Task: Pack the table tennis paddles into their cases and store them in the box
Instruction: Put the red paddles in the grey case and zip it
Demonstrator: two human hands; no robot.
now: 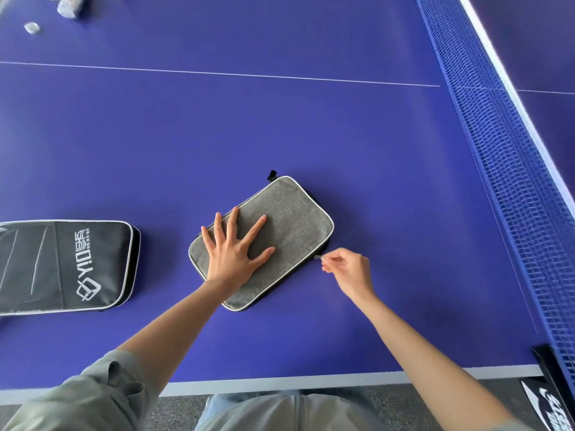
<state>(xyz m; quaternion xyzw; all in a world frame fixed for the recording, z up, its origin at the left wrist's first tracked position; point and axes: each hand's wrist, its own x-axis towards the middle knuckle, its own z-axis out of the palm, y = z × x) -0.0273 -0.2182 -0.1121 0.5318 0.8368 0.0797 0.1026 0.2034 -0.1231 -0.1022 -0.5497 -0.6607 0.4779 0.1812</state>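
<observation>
Grey woven paddle case (289, 225), white piping, black zip tab. Black paddle case (65, 265), white logo, white stripes, white piping. Purple-blue table (249, 126), thin white lines, white edge. Blue mesh net (510, 169), white top band.

Bright, even light; wide-angle edge distortion

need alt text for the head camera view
A person's left hand presses flat on a grey paddle case while the right hand pinches its zipper pull. A black case lies left on the blue table tennis table.
</observation>
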